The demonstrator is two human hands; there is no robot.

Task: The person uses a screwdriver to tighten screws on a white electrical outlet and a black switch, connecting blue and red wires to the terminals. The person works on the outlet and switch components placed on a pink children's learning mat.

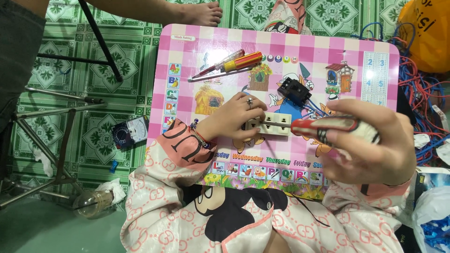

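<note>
My left hand (234,115), a ring on one finger, presses down on a cream socket block (272,124) lying on the pink checked lap table (300,47). In my right hand (370,147) I grip a screwdriver (328,127) with a red, black and white handle; its tip points left at the right end of the block. Blue wires run from the block toward a black plastic part (294,91) just behind it.
Two more screwdrivers (229,63) lie at the table's far left. A small meter (131,131) sits on the green tiled floor at the left, beside metal stand legs (56,112). Tangled blue and red wires (422,89) pile at the right. Another person's foot (201,13) rests beyond the table.
</note>
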